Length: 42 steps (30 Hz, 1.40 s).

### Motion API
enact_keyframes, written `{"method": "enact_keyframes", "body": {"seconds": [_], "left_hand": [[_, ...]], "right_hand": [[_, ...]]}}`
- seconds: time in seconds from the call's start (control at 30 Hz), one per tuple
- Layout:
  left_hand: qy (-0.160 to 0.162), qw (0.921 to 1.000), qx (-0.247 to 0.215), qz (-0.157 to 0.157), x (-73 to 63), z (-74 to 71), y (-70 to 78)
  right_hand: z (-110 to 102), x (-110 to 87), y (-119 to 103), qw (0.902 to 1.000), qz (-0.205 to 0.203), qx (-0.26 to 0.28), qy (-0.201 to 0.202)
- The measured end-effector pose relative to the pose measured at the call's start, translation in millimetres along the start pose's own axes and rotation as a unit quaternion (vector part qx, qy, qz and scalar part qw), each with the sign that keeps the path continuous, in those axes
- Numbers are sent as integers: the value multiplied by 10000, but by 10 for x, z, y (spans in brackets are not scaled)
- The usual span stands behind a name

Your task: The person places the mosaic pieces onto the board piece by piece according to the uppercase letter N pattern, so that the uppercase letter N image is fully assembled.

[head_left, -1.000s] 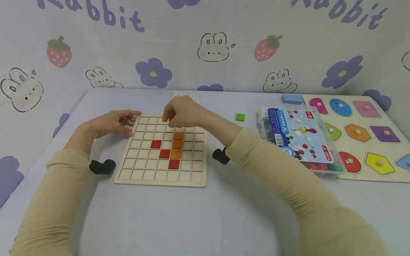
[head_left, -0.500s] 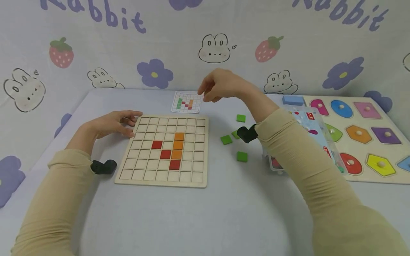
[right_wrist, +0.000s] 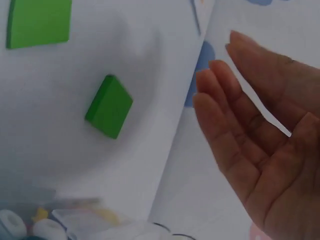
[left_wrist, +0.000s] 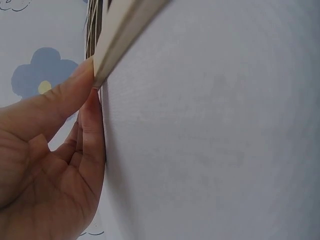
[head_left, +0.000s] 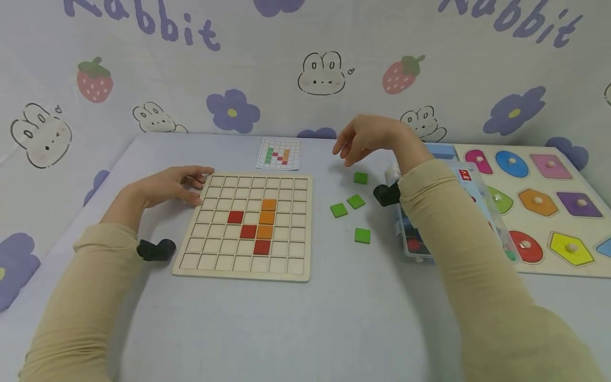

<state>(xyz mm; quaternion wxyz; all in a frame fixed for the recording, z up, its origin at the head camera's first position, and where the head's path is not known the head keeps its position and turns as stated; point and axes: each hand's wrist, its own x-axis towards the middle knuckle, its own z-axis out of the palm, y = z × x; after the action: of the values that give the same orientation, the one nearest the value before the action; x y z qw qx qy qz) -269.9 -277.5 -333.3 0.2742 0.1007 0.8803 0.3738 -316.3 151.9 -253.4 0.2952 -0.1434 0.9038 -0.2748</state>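
Note:
In the head view my left hand (head_left: 169, 185) rests at the far left corner of a wooden grid board (head_left: 286, 269). Its thumb (left_wrist: 70, 95) touches the board's edge in the left wrist view, the other fingers extended beyond. Red tiles (head_left: 235, 217) form a diagonal on the board, beside a column of orange tiles (head_left: 266, 218). My right hand (head_left: 365, 139) hovers behind and above the farthest green tile (head_left: 360, 178), holding nothing. Its fingers are loosely bent in the right wrist view, apart from the nearby green tile (right_wrist: 110, 107).
More green tiles (head_left: 339, 210) lie right of the board. Behind it is a small pattern card (head_left: 279, 154) with a coloured grid. On the right, a clear plastic box (head_left: 498, 233) of molecule parts sits partly under my sleeve, overlapping a knobbed shape puzzle (head_left: 534, 180).
My right hand has left the board, passed over the card and moved right toward the green tiles, uncovering card and tiles. The left hand stays at the board's corner.

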Motion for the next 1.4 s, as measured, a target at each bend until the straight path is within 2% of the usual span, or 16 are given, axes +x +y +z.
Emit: {"method": "enact_keyframes", "body": {"seconds": [0.2,0.53,0.87,1.1,1.4], "left_hand": [[16,10000,-22,-17,-1,7,-5],[20,10000,-37,-31,-12,13,-8],[25,10000,-32,-40,-8,4,6],[34,10000,-47,-38,-7,7,17],[63,9999,-51,-65,1,16,14]], "right_hand": [[27,53,110,9988,392,-208,-182],[62,117,195,9946,548,-588,-654],[154,133,159,9869,1159,-960,-582],[210,184,174,9833,950,-1463,-512],[159,180,174,9919,201,-1214,-322]]}}
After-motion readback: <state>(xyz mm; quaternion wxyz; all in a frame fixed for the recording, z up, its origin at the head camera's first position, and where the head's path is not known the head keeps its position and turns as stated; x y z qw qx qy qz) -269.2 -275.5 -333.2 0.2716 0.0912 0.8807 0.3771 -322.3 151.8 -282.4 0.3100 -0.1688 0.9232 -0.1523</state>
